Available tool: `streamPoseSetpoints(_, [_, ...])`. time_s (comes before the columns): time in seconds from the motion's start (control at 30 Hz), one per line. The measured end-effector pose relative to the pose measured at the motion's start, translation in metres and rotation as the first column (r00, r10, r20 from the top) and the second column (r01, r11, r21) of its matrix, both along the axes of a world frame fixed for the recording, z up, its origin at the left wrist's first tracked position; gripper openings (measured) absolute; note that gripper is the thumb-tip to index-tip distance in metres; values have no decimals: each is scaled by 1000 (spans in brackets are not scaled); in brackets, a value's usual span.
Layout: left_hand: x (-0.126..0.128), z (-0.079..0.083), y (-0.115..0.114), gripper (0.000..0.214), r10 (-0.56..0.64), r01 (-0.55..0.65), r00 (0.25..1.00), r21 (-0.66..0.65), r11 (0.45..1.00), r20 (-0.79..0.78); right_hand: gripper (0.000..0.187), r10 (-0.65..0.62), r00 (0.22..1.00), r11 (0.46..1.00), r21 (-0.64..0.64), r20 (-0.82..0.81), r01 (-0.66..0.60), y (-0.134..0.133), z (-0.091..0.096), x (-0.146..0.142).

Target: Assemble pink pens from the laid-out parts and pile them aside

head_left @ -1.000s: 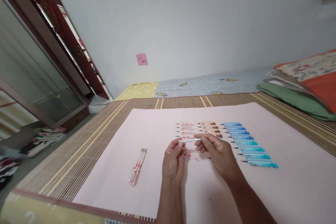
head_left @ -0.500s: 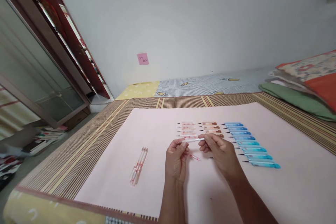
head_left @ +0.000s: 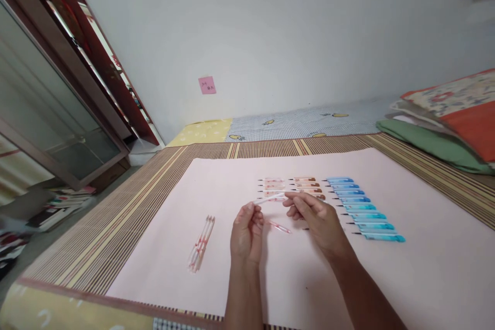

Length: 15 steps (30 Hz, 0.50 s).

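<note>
Head view: the left hand (head_left: 245,232) and right hand (head_left: 315,221) are at centre frame, above a pink sheet (head_left: 348,278) laid on a striped mat (head_left: 116,216). Both hold one thin white tube (head_left: 269,198). The right fingers are pinched on its right end and the left fingers are closed on its left end. The tube is tilted, its right end higher in the frame.

A short pink stick (head_left: 280,227) shows between the hands; whether it is held or lying cannot be told.

Just above the hands lie rows of pink pens (head_left: 273,184), brown pens (head_left: 307,184) and blue pens (head_left: 359,209). A bundle (head_left: 201,242) of clear sticks lies left of the hands. A pink note (head_left: 207,84) is on the wall.
</note>
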<state>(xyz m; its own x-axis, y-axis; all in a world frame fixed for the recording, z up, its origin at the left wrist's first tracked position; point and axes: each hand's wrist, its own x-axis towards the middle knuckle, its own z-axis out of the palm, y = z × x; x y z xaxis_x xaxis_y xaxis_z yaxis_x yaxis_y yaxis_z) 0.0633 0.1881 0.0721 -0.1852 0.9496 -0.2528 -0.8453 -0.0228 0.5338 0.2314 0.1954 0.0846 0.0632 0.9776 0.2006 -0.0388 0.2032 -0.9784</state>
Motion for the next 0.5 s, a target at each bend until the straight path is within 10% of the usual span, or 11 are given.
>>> streamPoseSetpoints(0.13, [-17,3,3,23,150,-122,974,-167,978,169,26,20,945,997,-72,325,4,3,-18,4])
streamPoseSetpoints(0.27, [-22,3,4,20,177,-138,965,-200,970,196,10,104,676,993,-120,730,-22,4,-38,-4])
streamPoseSetpoints(0.4, [-18,1,4,20,143,-103,967,-191,976,212,7,127,465,991,-135,876,-15,5,-48,-14])
streamPoseSetpoints(0.5, [-16,0,4,19,125,-84,971,-200,976,204,12,80,471,996,-90,879,0,8,-47,-13])
